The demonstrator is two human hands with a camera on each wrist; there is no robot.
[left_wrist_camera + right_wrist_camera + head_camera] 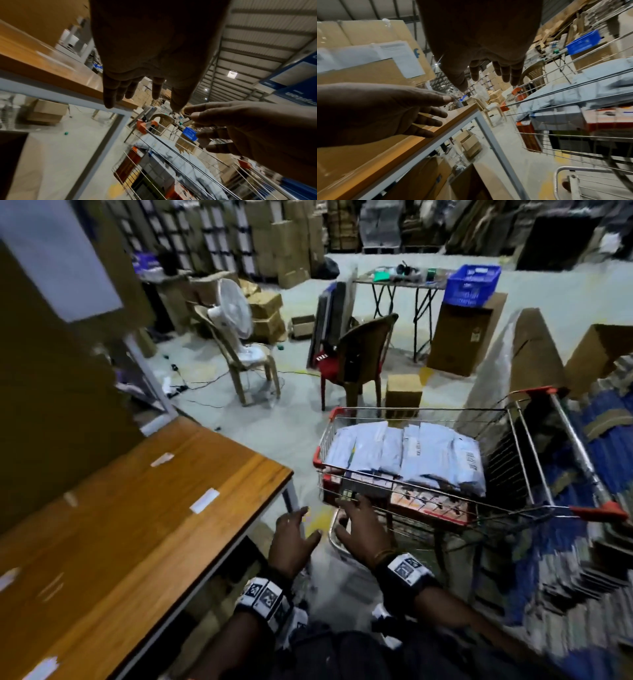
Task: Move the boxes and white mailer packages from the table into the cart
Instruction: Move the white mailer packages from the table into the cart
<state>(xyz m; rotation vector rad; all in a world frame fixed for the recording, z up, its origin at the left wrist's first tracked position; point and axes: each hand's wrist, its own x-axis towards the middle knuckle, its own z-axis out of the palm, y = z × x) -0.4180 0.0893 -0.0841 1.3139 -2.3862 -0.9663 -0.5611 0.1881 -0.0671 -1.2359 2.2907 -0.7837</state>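
A wire shopping cart (534,501) with red corners stands right of the wooden table (144,508). White mailer packages (407,453) lie across its top, over coloured boxes (428,503). Both hands hang in the gap between table and cart, holding nothing. My left hand (294,537) is by the table's corner, fingers straight and spread. My right hand (359,529) is spread just in front of the cart's near wire wall. The left wrist view shows the left hand (137,92) and the right hand (240,128) empty. The right wrist view shows the right hand (488,75) above the cart (573,94).
The tabletop carries only a few white paper strips (203,500). A tall cardboard box (51,371) stands at the table's far left. Brown plastic chairs (356,361), a white fan (236,313), a blue crate (471,284) and stacked cartons lie beyond. Blue-wrapped goods (582,559) crowd the right.
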